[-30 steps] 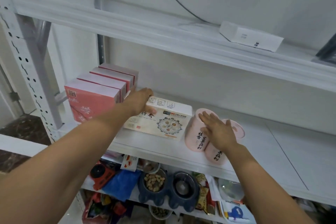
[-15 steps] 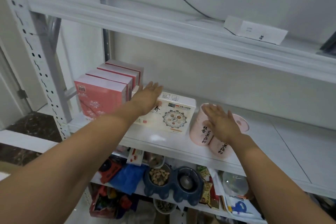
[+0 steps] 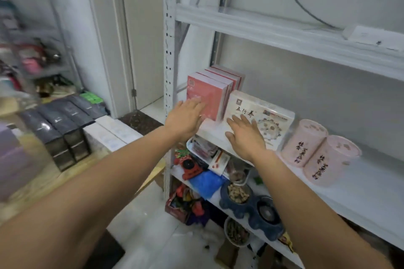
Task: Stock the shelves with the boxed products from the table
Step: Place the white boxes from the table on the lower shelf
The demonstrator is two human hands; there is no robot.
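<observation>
A row of pink and red boxes (image 3: 207, 94) stands upright at the left end of the white middle shelf (image 3: 360, 183). Beside them a flat white box (image 3: 271, 118) with dark characters leans on its edge. Two pink tubs (image 3: 303, 142) stand to its right. My left hand (image 3: 185, 118) hovers flat with straight fingers in front of the pink boxes, holding nothing. In front of the white box's lower left, my right hand (image 3: 244, 137) is open with spread fingers. On the wooden table (image 3: 43, 183) at the left lie dark grey boxes (image 3: 59, 120) and white boxes (image 3: 111, 133).
A white upright post (image 3: 169, 72) bounds the shelf's left side. The upper shelf (image 3: 284, 30) carries a small white box (image 3: 376, 37). The lower shelf holds a blue double pet bowl (image 3: 249, 205), a blue bag and red items. Purple boxes (image 3: 11, 155) sit at the table's left.
The view has swung left, bringing the table into sight. Both hands have drawn back from the shelf items; the right hand left the pink tubs and is now before the white box.
</observation>
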